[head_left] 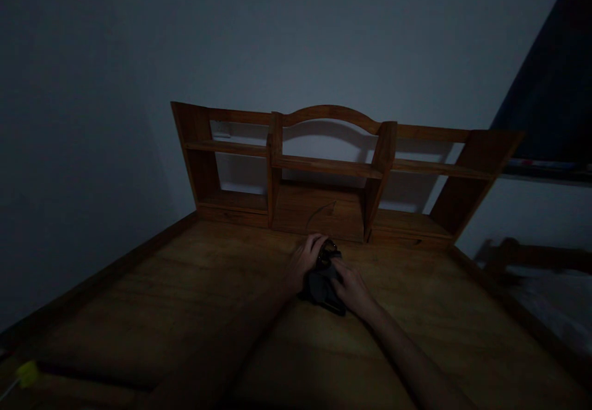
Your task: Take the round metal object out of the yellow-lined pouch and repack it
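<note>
A small black object (pixel 320 287) with a dark loop (pixel 329 246) at its far end rests on the wooden desktop (pixel 185 287). It may be soft, but the dim light hides what kind of thing it is. My left hand (pixel 306 261) has its fingers curled at the loop, on the left side of the object. From the right, my right hand (pixel 352 285) grips it with bent fingers, the thumb lying across its dark surface. A flat strap-like piece sticks out at the near end, below the right hand.
A wooden shelf unit (pixel 324 164) stands along the back of the desk, against a pale wall (pixel 287 40). A yellow item (pixel 28 374) with a white cord lies at the lower left. A dark curtain or window (pixel 550 83) is at the upper right.
</note>
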A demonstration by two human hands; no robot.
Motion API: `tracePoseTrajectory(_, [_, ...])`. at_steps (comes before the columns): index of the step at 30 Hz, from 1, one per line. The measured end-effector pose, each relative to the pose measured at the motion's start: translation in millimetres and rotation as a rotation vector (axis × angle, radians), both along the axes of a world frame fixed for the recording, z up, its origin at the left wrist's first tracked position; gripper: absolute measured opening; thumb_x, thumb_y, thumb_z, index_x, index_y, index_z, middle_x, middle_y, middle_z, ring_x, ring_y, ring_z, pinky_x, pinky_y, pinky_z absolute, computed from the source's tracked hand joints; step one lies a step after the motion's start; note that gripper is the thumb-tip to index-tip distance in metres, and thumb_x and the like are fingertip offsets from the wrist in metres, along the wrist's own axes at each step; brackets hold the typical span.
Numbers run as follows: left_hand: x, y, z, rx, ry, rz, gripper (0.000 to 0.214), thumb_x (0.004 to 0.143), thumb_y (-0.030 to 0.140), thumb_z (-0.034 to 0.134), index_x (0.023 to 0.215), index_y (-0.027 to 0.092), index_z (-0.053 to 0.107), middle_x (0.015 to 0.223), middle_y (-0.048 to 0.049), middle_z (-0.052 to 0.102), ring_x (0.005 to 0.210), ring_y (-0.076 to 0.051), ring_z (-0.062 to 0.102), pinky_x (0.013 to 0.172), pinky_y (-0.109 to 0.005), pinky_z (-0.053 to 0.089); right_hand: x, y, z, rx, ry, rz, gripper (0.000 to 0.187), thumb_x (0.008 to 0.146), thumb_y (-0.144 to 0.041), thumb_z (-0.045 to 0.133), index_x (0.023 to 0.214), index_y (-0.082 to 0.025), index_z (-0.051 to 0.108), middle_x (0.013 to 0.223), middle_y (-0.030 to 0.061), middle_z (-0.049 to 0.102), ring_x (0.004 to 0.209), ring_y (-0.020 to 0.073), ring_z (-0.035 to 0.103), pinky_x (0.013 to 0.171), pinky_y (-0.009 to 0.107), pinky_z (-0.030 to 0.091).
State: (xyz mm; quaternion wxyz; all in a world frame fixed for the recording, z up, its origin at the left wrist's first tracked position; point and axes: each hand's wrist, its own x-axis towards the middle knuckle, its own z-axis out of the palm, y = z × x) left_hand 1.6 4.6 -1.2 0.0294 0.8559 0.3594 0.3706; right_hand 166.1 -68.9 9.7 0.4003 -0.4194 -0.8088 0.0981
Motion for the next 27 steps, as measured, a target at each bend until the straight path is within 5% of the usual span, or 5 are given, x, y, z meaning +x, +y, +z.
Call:
tracePoseTrajectory(9, [-6,-17,17.0,0.017,0.067,-0.030,0.062,0.085,0.016,0.049,0.142,0.027,0.027,0.139,-0.0060,0.038,0.125,-0.020,0.044,0.104,-0.034,0.041,0,-4,3.5,-0.034,-0.036,0.009,0.049,0.074,-0.003,0.049,0.120,-0.018,0.054,0.120,0.0106,0.058,0.114,0.0252,0.052,0.099,0.043,0.042])
tracePoseTrajectory(14, [-4,-10,10.1,0.014,0.038,-0.025,0.064,0.083,0.012,0.049,0.141,0.027,0.029,0.138,-0.0055,0.039,0.124,-0.019,0.046,0.103,-0.034,0.041,0,-2,0.9,-0.017,-0.059,0.048,0.059,0.075,0.000,0.044,0.131,-0.017,0.046,0.131,0.0121,0.051,0.124,0.0247,0.046,0.106,0.045,0.037])
tracePoseTrajectory(27, [1,-3,2.3,-0.017,0.031,0.029,0.065,0.081,0.010,0.051,0.140,0.028,0.030,0.137,-0.0049,0.039,0.122,-0.019,0.047,0.102,-0.034,0.042,1,-1,-4.5,0.008,-0.087,0.006,0.047,0.077,-0.001,0.041,0.120,-0.015,0.051,0.120,0.0131,0.056,0.115,0.0248,0.051,0.100,0.043,0.043])
